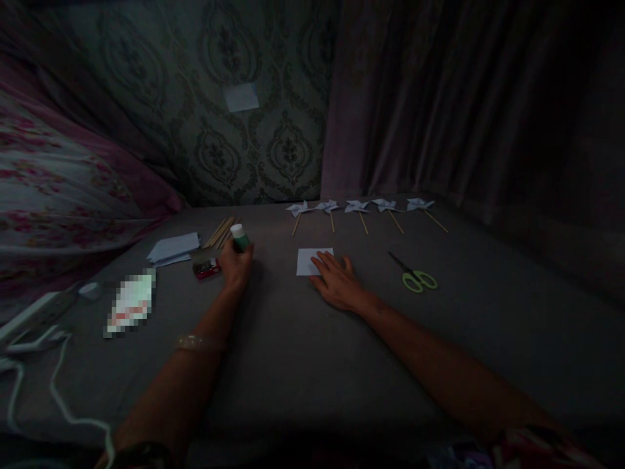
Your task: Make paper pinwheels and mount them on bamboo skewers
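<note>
My left hand [236, 262] is closed around a green glue stick [240, 238] with a white cap, held upright near the small red box [207, 268]. Under the fingers of my right hand [336, 280] lies a small square of white paper [306, 262], flat on the grey cloth. That hand is spread out and covers the paper's right part. To its right rest scissors [413, 276] with light green handles, their blades pointing away to the left.
Several paper pinwheels [356, 206] on sticks line the back of the table [288, 365]. Loose wooden sticks [221, 231] and a stack of white paper [174, 249] lie at the left. A power strip [36, 316] with a white cable [61, 391] sits at the left edge.
</note>
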The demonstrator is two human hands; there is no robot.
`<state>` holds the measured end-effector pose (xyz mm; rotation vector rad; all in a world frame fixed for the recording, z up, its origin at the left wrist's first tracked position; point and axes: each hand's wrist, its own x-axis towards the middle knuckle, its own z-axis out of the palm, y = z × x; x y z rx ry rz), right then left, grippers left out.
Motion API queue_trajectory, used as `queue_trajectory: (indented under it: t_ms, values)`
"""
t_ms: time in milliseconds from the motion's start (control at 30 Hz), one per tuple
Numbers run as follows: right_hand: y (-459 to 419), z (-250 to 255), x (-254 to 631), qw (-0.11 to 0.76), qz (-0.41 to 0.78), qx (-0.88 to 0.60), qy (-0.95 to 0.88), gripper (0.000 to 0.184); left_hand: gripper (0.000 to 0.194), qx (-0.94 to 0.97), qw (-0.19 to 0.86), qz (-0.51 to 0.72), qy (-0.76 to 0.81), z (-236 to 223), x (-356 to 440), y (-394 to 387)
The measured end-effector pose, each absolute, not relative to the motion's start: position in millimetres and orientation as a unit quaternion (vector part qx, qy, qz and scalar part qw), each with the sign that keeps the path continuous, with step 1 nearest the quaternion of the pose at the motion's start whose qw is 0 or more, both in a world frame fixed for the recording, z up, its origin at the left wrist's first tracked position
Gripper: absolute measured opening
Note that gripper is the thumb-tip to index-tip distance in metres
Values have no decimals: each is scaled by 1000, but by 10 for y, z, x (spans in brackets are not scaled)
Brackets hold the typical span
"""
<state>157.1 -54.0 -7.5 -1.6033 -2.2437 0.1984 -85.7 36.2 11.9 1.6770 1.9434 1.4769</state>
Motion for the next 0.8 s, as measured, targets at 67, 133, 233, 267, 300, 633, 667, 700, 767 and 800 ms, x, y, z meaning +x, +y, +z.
queue_trajectory:
  t_ms: [67, 133, 233, 267, 300, 633, 667, 700, 767, 800]
  values:
    - [-576, -63, 1565, 231, 52, -543, -805, 45, 26, 576, 103, 505, 634, 147, -733, 263]
    - [-606, -53, 1549, 275, 54, -525, -803, 37, 32, 599, 152, 506, 601, 162, -579, 154]
    - [-624, -51, 1510, 341, 87, -534, -768, 34, 36, 613, 265, 492, 559, 167, -338, -18]
    - [-623, -52, 1496, 366, 100, -540, -751, 37, 38, 607, 297, 487, 553, 168, -267, -75]
    - [-621, -53, 1482, 388, 113, -545, -735, 40, 38, 606, 316, 482, 549, 168, -203, -128]
    - [-599, -58, 1458, 429, 192, -517, -715, 36, 32, 675, 304, 499, 450, 184, -8, -440]
    - [-600, -63, 1458, 432, 194, -515, -715, 35, 31, 685, 292, 498, 445, 190, -5, -460]
    - [-602, -69, 1455, 437, 196, -513, -713, 34, 30, 692, 280, 498, 441, 196, 0, -478]
    - [-605, -75, 1449, 447, 204, -508, -708, 33, 30, 702, 269, 496, 435, 207, 11, -501]
    - [-601, -74, 1448, 451, 209, -504, -707, 33, 29, 705, 271, 493, 433, 212, 15, -503]
